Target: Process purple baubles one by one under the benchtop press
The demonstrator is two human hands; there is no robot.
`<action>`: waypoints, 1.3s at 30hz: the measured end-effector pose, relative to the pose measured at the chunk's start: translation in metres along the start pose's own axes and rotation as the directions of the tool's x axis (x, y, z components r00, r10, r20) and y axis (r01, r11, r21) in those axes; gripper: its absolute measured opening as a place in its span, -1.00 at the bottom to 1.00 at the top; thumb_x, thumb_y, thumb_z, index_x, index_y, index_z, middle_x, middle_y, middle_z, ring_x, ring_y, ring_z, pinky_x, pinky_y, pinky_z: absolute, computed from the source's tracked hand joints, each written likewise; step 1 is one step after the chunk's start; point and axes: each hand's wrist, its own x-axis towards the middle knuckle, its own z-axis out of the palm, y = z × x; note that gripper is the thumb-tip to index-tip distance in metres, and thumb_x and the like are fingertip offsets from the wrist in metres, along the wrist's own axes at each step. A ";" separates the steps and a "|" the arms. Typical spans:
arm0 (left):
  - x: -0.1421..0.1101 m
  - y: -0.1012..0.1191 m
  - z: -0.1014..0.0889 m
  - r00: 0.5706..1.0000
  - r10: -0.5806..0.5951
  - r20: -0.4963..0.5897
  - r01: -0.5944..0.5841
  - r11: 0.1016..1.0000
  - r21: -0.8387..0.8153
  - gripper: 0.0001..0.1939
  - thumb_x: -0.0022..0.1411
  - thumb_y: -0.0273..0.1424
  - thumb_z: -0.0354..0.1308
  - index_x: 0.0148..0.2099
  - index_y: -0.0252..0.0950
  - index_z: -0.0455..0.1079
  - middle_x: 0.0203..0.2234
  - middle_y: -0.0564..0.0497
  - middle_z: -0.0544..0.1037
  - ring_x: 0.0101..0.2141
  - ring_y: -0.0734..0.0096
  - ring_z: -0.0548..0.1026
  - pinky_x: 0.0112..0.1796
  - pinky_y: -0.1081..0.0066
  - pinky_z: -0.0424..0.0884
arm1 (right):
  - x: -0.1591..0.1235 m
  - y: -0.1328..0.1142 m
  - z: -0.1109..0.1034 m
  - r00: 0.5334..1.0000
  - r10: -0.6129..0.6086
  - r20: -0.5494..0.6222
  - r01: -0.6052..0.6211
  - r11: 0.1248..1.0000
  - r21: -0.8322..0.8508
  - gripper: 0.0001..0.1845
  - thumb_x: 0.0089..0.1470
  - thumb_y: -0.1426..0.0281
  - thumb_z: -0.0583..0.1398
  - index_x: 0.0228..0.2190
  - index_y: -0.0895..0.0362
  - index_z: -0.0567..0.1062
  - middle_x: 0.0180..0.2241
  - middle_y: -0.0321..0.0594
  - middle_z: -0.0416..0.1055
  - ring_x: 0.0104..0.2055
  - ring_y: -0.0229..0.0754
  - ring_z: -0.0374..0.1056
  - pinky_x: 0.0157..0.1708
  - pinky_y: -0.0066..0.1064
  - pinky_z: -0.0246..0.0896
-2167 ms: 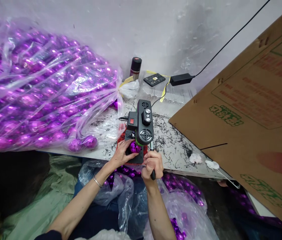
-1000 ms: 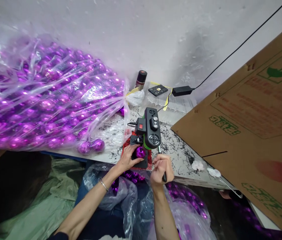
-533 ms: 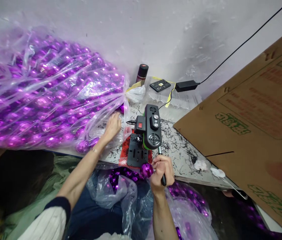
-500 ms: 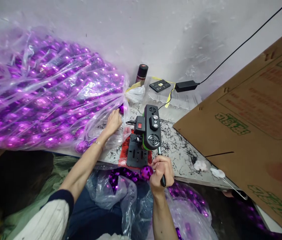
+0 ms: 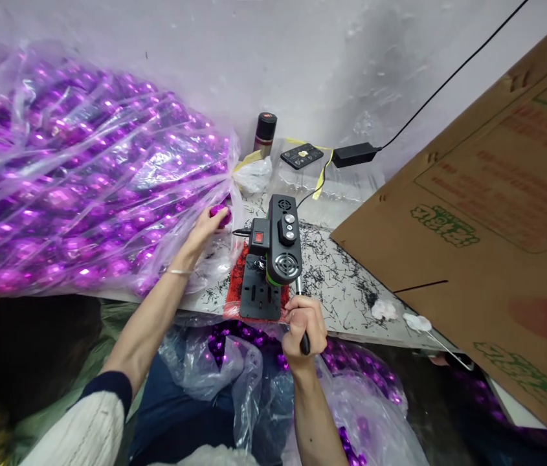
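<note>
My left hand [image 5: 205, 226] is closed on a shiny purple ball [image 5: 221, 214] beside the mouth of the big clear bag of balls. My right hand [image 5: 305, 327] wraps round the black-gripped lever [image 5: 305, 344] of a small black press-like machine [image 5: 284, 239]. The machine has round vents, silver buttons and a red switch. Its slotted base plate [image 5: 261, 294] lies on a red mat [image 5: 234, 288], with no ball on it.
A bulging clear bag [image 5: 83, 181] of purple balls fills the left. Black shreds litter the table [image 5: 322, 304]. Behind stand a dark-capped bottle [image 5: 265, 129], a phone-like slab [image 5: 301, 156] and a power adapter [image 5: 355, 155]. A cardboard box [image 5: 472, 213] leans at right. Open bagged balls [image 5: 360, 369] lie below.
My left hand has drawn slightly left, a ball now clearly showing in its fingers. The purple ball beside my right hand has gone from there. My right hand stays on the lever.
</note>
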 end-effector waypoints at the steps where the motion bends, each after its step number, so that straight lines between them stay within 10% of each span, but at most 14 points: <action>1: -0.015 0.002 -0.009 0.998 -0.058 0.038 0.063 0.987 -0.148 -0.57 0.50 -0.20 0.26 0.25 -0.37 0.48 0.07 -0.28 0.68 -0.06 0.18 0.68 -0.02 0.22 0.64 | 0.000 0.001 0.000 1.000 0.000 -0.002 0.000 1.000 0.005 -0.68 0.41 0.56 0.07 -0.40 0.05 0.40 -0.39 -0.32 0.47 -0.37 -0.26 0.44 -0.39 -0.39 0.33; 6: -0.097 0.012 -0.034 0.926 -0.196 0.324 0.359 0.722 -0.592 -0.59 0.47 -0.27 0.32 0.25 -0.33 0.53 -0.06 -0.20 0.73 -0.22 0.27 0.72 -0.29 0.42 0.63 | 0.002 0.002 0.001 1.000 -0.013 -0.014 0.013 1.000 0.011 -0.68 0.40 0.55 0.08 -0.40 0.05 0.42 -0.40 -0.32 0.47 -0.37 -0.25 0.45 -0.38 -0.37 0.33; 12: -0.157 -0.015 -0.007 0.876 -0.227 0.426 0.467 0.620 -0.631 -0.52 0.40 -0.22 0.41 0.30 -0.15 0.53 0.00 -0.09 0.74 -0.17 0.24 0.74 -0.19 0.34 0.68 | 0.013 -0.002 -0.001 0.998 -0.065 0.006 0.065 0.998 -0.016 -0.67 0.42 0.54 0.08 -0.41 0.04 0.41 -0.40 -0.31 0.48 -0.39 -0.24 0.43 -0.38 -0.35 0.30; 20: -0.177 -0.043 0.035 0.928 -0.209 0.310 0.351 0.773 -0.529 -0.32 0.15 -0.03 0.60 0.23 -0.15 0.61 0.09 -0.07 0.73 0.02 0.17 0.70 0.09 0.29 0.63 | 0.017 -0.006 -0.003 0.997 -0.064 0.032 0.065 0.997 -0.035 -0.67 0.44 0.53 0.05 -0.39 0.03 0.39 -0.40 -0.31 0.47 -0.37 -0.25 0.44 -0.37 -0.36 0.31; 33: -0.191 -0.039 0.008 0.801 -0.370 0.471 0.599 0.499 -0.627 -0.65 0.53 -0.28 0.26 0.23 -0.34 0.58 -0.06 -0.18 0.79 -0.13 0.17 0.79 0.00 0.24 0.74 | 0.010 -0.001 0.001 0.999 -0.023 -0.028 0.024 0.999 0.045 -0.90 0.43 0.40 0.18 -0.16 0.04 0.53 -0.20 -0.18 0.57 -0.21 -0.15 0.55 -0.36 -0.34 0.46; 39: -0.219 -0.036 -0.002 0.734 -0.401 0.548 0.679 0.461 -0.572 -0.65 0.59 -0.22 0.18 0.15 -0.39 0.58 -0.11 -0.26 0.79 -0.21 0.17 0.79 -0.17 0.33 0.75 | -0.017 0.008 0.000 0.964 0.182 -0.193 -0.179 0.983 0.034 -0.49 0.36 0.31 0.30 0.28 0.02 0.40 0.12 0.02 0.52 -0.19 -0.16 0.58 -0.34 -0.33 0.55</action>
